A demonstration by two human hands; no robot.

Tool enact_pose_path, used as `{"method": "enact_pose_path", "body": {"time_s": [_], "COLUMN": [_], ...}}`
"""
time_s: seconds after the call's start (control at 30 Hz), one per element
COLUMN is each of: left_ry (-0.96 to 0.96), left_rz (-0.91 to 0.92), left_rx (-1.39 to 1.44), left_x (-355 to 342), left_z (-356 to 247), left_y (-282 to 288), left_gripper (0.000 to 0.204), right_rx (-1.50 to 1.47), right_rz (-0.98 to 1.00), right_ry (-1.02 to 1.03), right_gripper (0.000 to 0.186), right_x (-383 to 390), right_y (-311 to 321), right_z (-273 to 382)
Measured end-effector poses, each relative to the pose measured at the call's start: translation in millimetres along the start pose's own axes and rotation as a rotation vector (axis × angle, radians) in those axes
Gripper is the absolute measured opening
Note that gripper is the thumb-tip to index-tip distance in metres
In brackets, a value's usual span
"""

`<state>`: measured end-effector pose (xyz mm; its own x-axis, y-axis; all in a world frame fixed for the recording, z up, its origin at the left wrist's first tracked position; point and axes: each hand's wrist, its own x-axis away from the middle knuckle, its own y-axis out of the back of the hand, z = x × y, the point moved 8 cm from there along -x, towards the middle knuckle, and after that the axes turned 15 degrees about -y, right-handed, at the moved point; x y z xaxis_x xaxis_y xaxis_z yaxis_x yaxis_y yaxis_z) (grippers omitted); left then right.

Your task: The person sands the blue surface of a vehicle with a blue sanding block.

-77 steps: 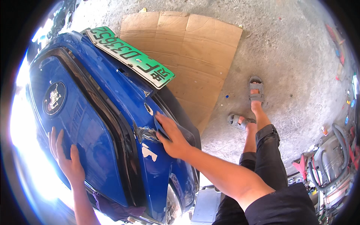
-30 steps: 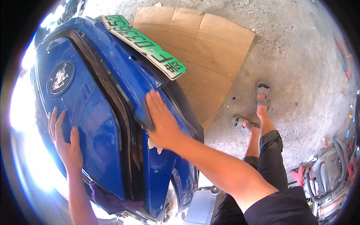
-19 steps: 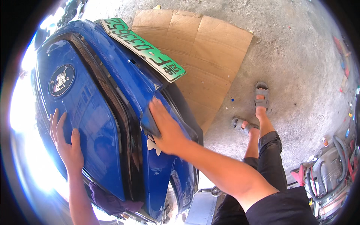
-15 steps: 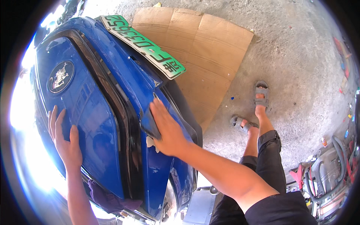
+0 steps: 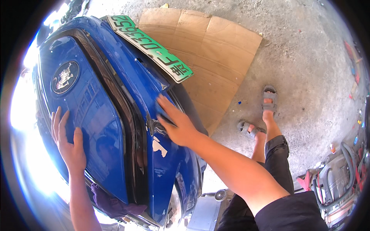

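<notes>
Left hand [image 5: 71,148]: released, splayed on blue hood [image 5: 92,109].
Right hand [image 5: 180,127]: grasping dark pad [image 5: 167,119] between thumb and fingers, over blue bumper [image 5: 162,181]; blurred toward fingertips.
Pad: at 10 o'clock in right hand, partly hidden; pressed on bumper or just above, can't tell.
Scuff [image 5: 155,127]: grey, rough, on bumper at 9 o'clock of right hand, just beside pad.
White patch [image 5: 158,147]: ragged-edged, on bumper at 7 o'clock of right hand.
Badge [image 5: 65,77]: round, dark with pale figure, on hood at 12 o'clock of left hand.
Trim [image 5: 133,150]: black, running between hood and bumper.
Plate [image 5: 152,48]: green and white, slanted along bumper edge, 11 o'clock of right hand.
Cardboard [image 5: 216,57]: creased, flat on floor [image 5: 304,69], 1 o'clock of right hand.
Cloth [image 5: 110,202]: purple, crumpled, 5 o'clock of left hand.
Sandals [image 5: 269,96]: grey, worn, on floor, 3 o'clock of right hand.
</notes>
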<state>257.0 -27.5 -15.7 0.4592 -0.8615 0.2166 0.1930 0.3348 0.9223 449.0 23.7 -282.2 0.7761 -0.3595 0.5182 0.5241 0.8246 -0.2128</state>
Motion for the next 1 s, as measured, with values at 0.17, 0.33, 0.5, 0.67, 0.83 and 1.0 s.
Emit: {"method": "enact_pose_path", "body": {"time_s": [0.17,0.33,0.5,0.67,0.83,1.0], "left_ry": [-0.005,0.009,-0.005,-0.007,0.007,-0.001], "left_rz": [-0.004,0.009,0.003,-0.002,0.008,0.018], "left_rx": [0.004,0.000,0.015,0.000,-0.011,-0.034], "left_x": [1,1,-1,0,1,1], "left_z": [2,3,2,2,4,3], "left_y": [7,2,3,4,2,2], "left_gripper": [0.050,0.052,0.052,0.053,0.053,0.053], "right_rx": [0.049,0.193,0.202,0.247,0.289,0.221], "right_rz": [0.083,-0.067,-0.019,-0.112,-0.082,0.014], "right_ry": [-0.385,-0.251,-0.130,0.028,0.203,0.143], "right_gripper": [0.050,0.040,0.030,0.036,0.046,0.052], "right_x": [45,16,-13,-21,-13,-18], "right_y": [44,70,49,42,28,17], "right_z": [-49,-10,12,14,27,22]}}
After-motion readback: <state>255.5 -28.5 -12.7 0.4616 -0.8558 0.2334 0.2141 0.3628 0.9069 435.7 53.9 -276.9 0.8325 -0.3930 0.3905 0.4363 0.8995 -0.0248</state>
